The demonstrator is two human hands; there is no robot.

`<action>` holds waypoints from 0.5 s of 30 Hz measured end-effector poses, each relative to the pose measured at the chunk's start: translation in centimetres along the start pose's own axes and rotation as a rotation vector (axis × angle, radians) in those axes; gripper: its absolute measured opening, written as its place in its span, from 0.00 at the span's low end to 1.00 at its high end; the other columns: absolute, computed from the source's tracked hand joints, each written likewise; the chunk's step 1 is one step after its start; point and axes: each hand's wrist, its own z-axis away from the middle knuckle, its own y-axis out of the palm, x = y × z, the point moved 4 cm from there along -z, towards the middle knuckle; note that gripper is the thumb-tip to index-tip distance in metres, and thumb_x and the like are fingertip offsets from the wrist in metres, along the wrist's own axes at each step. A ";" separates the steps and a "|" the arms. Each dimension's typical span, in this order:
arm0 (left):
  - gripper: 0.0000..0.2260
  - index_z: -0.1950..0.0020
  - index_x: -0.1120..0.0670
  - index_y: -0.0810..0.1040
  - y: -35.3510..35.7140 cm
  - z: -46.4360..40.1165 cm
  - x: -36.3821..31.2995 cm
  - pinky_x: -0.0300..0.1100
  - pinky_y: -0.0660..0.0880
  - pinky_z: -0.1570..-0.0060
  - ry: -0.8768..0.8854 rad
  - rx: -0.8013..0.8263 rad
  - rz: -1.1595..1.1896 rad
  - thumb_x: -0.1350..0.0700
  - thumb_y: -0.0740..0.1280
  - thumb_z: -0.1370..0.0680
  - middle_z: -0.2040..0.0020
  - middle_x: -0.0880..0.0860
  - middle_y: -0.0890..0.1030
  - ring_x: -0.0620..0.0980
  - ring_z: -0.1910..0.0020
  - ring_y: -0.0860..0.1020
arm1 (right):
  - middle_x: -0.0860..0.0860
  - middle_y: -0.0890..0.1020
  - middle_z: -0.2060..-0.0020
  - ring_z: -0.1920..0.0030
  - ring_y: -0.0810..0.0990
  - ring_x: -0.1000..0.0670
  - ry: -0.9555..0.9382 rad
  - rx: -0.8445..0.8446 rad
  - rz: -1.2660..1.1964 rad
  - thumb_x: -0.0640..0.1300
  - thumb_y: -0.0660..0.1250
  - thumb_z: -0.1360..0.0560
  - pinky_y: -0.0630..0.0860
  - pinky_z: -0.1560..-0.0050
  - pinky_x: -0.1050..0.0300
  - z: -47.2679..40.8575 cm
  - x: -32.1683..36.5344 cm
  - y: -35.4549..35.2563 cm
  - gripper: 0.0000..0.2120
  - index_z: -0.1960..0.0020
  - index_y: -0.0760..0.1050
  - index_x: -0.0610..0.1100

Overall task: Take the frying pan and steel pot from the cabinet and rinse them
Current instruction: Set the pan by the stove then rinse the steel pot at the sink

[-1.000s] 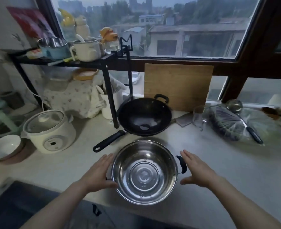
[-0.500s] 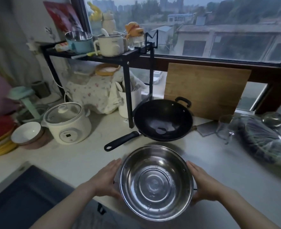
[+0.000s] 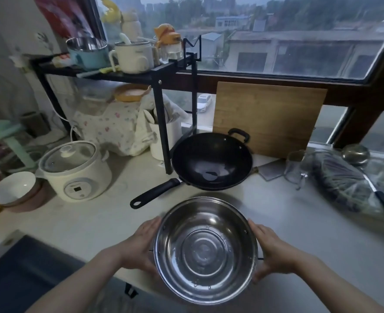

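Note:
The steel pot [image 3: 205,249] is shiny and empty, with water drops inside, and sits over the counter's front edge. My left hand [image 3: 141,247] grips its left side and my right hand [image 3: 271,251] grips its right side, each covering a handle. Behind it the black frying pan [image 3: 211,161] rests on the counter, its long black handle pointing toward the front left, and it is empty.
A dark sink [image 3: 26,272] lies at the lower left. A white rice cooker [image 3: 73,170] and a bowl [image 3: 12,188] stand on the left, under a black shelf rack [image 3: 161,123]. A wooden cutting board [image 3: 267,118] leans on the window. Bagged vegetables [image 3: 342,181] lie right.
My hands went from open beside the pot to gripping both its sides. The pot has come toward me over the counter edge, and my view has turned left toward the sink.

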 end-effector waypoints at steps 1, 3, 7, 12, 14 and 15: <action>0.62 0.29 0.39 0.28 0.1 -0.1 0.3 0.38 0.42 0.28 0.001 0.000 0.005 0.32 0.76 0.41 0.28 0.37 0.33 0.41 0.27 0.35 | 0.54 0.48 0.24 0.23 0.46 0.52 0.013 -0.009 -0.006 0.80 0.68 0.57 0.48 0.24 0.59 0.1 -0.1 0.3 0.79 0.23 0.29 0.50; 0.62 0.30 0.36 0.28 0.2 -0.4 0.9 0.41 0.45 0.26 -0.009 0.005 0.042 0.31 0.76 0.43 0.26 0.39 0.33 0.43 0.26 0.37 | 0.55 0.49 0.25 0.24 0.49 0.51 0.036 -0.034 -0.027 0.80 0.69 0.57 0.50 0.24 0.58 0.4 -0.3 0.8 0.78 0.23 0.29 0.52; 0.62 0.28 0.32 0.36 0.0 -1.0 0.9 0.41 0.57 0.26 0.062 0.001 0.183 0.35 0.80 0.46 0.27 0.36 0.42 0.43 0.25 0.50 | 0.58 0.51 0.28 0.25 0.52 0.51 0.059 -0.064 -0.082 0.75 0.74 0.55 0.53 0.24 0.55 1.1 -0.2 1.5 0.74 0.27 0.27 0.61; 0.64 0.25 0.36 0.42 -0.4 -1.8 -0.4 0.37 0.55 0.27 0.150 -0.016 0.181 0.36 0.81 0.49 0.28 0.36 0.47 0.40 0.27 0.53 | 0.59 0.52 0.30 0.26 0.53 0.51 0.071 -0.139 -0.094 0.73 0.75 0.53 0.53 0.24 0.56 2.8 -0.5 2.2 0.69 0.34 0.24 0.68; 0.67 0.23 0.41 0.41 -0.6 -2.5 -1.1 0.36 0.52 0.27 0.170 0.003 0.143 0.35 0.81 0.50 0.27 0.37 0.47 0.39 0.26 0.50 | 0.60 0.51 0.29 0.26 0.51 0.53 0.089 -0.164 -0.115 0.72 0.76 0.52 0.51 0.24 0.56 4.4 -0.7 2.1 0.68 0.35 0.24 0.70; 0.68 0.23 0.42 0.41 -0.7 -2.9 -1.6 0.37 0.52 0.26 0.180 0.013 0.125 0.35 0.81 0.50 0.26 0.38 0.46 0.40 0.25 0.49 | 0.60 0.50 0.28 0.26 0.50 0.54 0.106 -0.177 -0.121 0.72 0.76 0.52 0.51 0.24 0.55 5.3 -0.8 1.9 0.68 0.35 0.24 0.70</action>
